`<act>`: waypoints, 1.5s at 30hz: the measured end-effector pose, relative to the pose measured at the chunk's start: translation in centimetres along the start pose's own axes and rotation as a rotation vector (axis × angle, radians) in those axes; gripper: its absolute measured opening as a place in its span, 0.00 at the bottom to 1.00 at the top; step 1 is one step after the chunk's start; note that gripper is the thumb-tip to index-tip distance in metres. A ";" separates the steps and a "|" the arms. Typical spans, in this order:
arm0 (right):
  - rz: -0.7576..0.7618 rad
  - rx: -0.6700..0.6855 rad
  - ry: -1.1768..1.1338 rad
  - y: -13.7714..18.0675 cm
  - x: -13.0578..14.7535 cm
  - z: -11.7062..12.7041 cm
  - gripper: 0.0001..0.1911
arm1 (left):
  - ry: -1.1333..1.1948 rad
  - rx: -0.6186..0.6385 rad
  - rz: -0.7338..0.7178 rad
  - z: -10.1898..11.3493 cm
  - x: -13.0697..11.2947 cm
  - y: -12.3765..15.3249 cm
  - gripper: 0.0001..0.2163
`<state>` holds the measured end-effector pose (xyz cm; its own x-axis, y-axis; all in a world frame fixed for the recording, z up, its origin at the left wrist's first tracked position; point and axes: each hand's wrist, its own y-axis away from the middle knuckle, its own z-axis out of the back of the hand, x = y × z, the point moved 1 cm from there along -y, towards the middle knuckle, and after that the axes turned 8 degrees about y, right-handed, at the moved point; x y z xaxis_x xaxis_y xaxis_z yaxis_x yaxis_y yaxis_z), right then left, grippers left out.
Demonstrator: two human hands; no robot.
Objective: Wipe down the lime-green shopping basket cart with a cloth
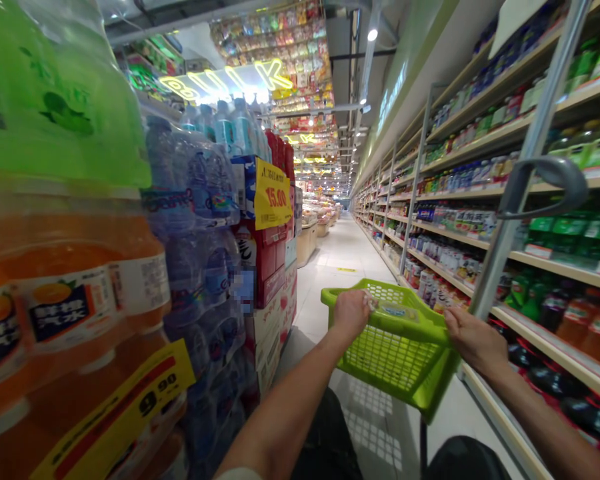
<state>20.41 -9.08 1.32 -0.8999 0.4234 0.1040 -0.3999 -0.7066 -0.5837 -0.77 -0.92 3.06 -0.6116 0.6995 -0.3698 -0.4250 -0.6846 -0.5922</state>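
Observation:
A lime-green plastic shopping basket (pixel 390 353) with lattice walls is in front of me, tilted above the floor. My left hand (pixel 351 313) is closed around its near rim on the left. A small crumpled whitish thing (pixel 370 301) shows at the fingers of that hand; I cannot make out what it is. At the right corner of the rim, my right hand (pixel 474 337) is closed on the basket too. A pale label (pixel 395 311) sits near the rim between the hands. Much of the basket's inside is hidden by its near wall.
Shrink-wrapped orange soda bottles (pixel 75 300) and water bottles (pixel 200 267) are stacked close on my left, with stacked cartons (pixel 273 267) beyond. Drink shelves (pixel 450 233) line the right, where a metal upright (pixel 515 200) bears a grey loop (pixel 575 190). A tiled aisle (pixel 330 253) runs ahead.

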 end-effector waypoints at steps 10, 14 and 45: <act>0.054 0.054 0.049 0.1 0.5 0.3 0.20 | 0.027 -0.036 -0.139 0.6 1.1 0.4 0.07; 0.031 0.052 0.087 0.4 1.5 0.4 0.20 | -0.008 -0.153 0.012 2.4 3.7 0.9 0.10; 0.145 -0.135 0.062 1.1 2.1 -0.3 0.18 | 0.100 -0.148 -0.044 1.0 2.8 1.1 0.10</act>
<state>18.12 -8.77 0.68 -0.9323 0.3598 -0.0367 -0.2361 -0.6823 -0.6919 -3.64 0.08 2.12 -0.5223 0.7497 -0.4063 -0.3421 -0.6207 -0.7055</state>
